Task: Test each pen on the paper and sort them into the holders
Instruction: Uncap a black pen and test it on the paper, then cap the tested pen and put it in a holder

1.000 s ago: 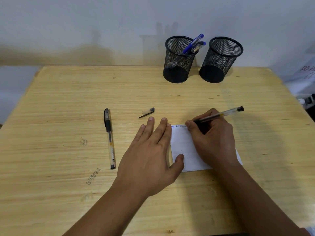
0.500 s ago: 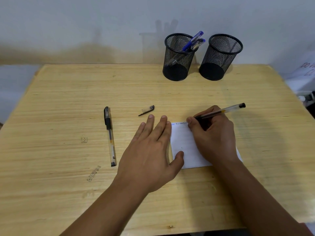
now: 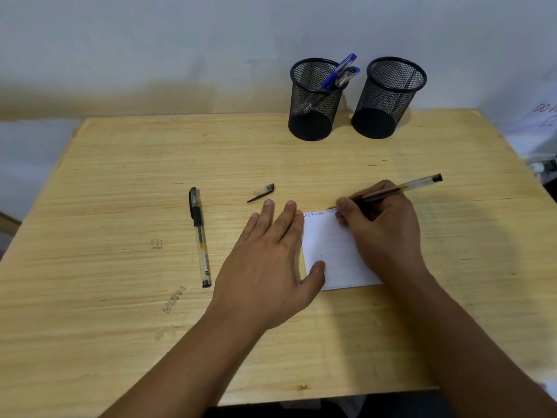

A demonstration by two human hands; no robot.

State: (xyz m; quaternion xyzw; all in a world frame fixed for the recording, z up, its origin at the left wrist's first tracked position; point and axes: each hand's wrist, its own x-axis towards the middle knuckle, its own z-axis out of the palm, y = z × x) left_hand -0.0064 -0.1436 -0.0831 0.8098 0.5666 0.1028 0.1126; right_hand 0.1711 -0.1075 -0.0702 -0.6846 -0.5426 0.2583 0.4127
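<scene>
My right hand [image 3: 382,227] grips a clear uncapped pen [image 3: 401,188], its tip at the top edge of a small white paper [image 3: 334,254] with a line of writing along the top. My left hand [image 3: 268,257] lies flat with straight fingers at the paper's left edge, the thumb pressing on the sheet. A black pen cap [image 3: 261,192] lies just beyond my left fingertips. A capped black pen [image 3: 199,233] lies to the left on the wooden table [image 3: 120,182]. Two black mesh holders stand at the back: the left holder [image 3: 315,101] has blue pens, the right holder [image 3: 388,98] looks empty.
The table's far edge meets a pale wall behind the holders. White paper with red writing [image 3: 542,116] sits off the table's right side. Small scribbles mark the wood left of my left hand.
My right hand has slid the pen slightly rightward along the paper's top edge. My left hand stays flat on the sheet; the view shifted a little.
</scene>
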